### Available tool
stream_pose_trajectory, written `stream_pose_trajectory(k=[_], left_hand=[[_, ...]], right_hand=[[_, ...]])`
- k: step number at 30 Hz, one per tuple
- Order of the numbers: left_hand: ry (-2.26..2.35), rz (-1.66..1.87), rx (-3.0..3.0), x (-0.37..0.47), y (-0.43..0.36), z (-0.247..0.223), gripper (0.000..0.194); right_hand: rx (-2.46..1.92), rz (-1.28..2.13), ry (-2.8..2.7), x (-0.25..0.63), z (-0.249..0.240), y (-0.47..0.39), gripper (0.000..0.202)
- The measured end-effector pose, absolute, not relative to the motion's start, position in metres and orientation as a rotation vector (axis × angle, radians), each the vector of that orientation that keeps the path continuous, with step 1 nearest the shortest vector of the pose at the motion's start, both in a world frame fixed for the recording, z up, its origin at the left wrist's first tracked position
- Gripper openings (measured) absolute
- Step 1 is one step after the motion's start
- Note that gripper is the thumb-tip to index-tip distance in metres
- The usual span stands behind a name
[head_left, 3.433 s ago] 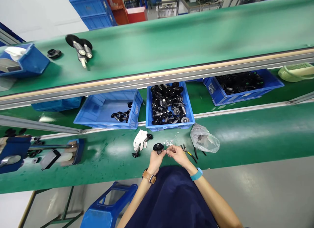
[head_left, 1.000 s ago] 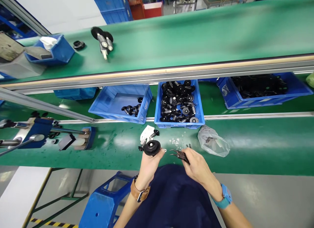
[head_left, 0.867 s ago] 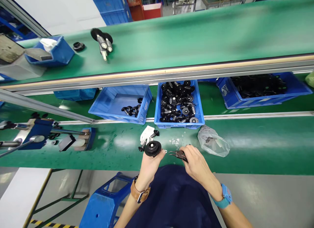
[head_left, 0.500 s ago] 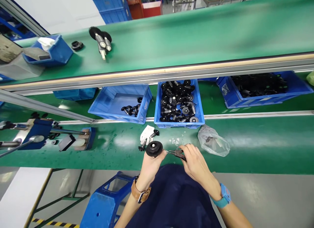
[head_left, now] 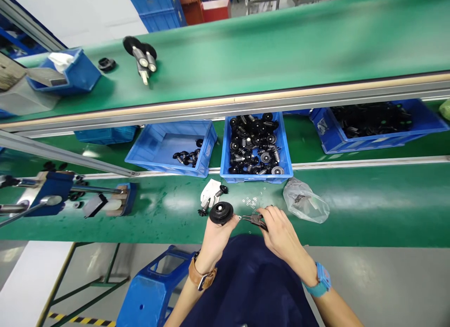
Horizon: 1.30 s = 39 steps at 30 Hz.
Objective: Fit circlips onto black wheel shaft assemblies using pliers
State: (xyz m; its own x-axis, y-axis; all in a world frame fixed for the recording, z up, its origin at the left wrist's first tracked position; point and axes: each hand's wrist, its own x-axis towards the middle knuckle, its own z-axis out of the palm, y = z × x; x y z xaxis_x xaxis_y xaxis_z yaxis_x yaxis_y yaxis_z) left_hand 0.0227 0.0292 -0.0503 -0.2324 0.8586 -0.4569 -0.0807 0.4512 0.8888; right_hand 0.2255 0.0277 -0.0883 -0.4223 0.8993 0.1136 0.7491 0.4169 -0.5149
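My left hand is closed around a black round part with a dark disc-shaped top and a pale centre. By its thumb and fingertip sits a small pale ring. Gripped in my right hand is a pair of circlip pliers, whose thin tips point left at that ring. Whether the tips touch it is too small to tell. Several small white rings lie scattered on the green bench just beyond the pliers. A white glove with two black shafted parts lies beyond my left hand.
A blue bin of black parts stands ahead, beside another blue bin holding fewer. A clear plastic bag lies right. At left is a lever press. A raised green shelf crosses above the bins; a blue stool stands below.
The camera view has shifted slightly. Both hands keep nearly the same pose, with the pliers' tips still close to the left fingertips.
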Motion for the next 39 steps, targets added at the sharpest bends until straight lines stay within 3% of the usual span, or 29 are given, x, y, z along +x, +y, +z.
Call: stream_pose_trajectory(k=[15,22,27,33,39], left_hand=[[1.450,1.024,0.567,0.026,0.027,-0.048,0.036],[1.493,1.001,0.794,0.021,0.026,-0.063,0.035],[1.591,0.950,1.325,0.016,0.022,-0.078,0.022],[1.463,1.025,1.544,0.022,0.021,-0.079,0.008],[1.512,1.137,1.747,0.030,0.017,-0.087,0.023]], right_hand=[[-1.437,0.385,-2.381,0.222,-0.088,0.027,0.048],[-1.465,0.393,-2.373,0.227,-0.090,0.027,0.018],[-1.462,0.487,-2.285,0.237,-0.068,0.023,0.016],[-1.485,0.453,-2.301,0.229,-0.042,0.013,0.013],[-1.720,0.438,-2.216,0.214,-0.039,0.000,0.007]])
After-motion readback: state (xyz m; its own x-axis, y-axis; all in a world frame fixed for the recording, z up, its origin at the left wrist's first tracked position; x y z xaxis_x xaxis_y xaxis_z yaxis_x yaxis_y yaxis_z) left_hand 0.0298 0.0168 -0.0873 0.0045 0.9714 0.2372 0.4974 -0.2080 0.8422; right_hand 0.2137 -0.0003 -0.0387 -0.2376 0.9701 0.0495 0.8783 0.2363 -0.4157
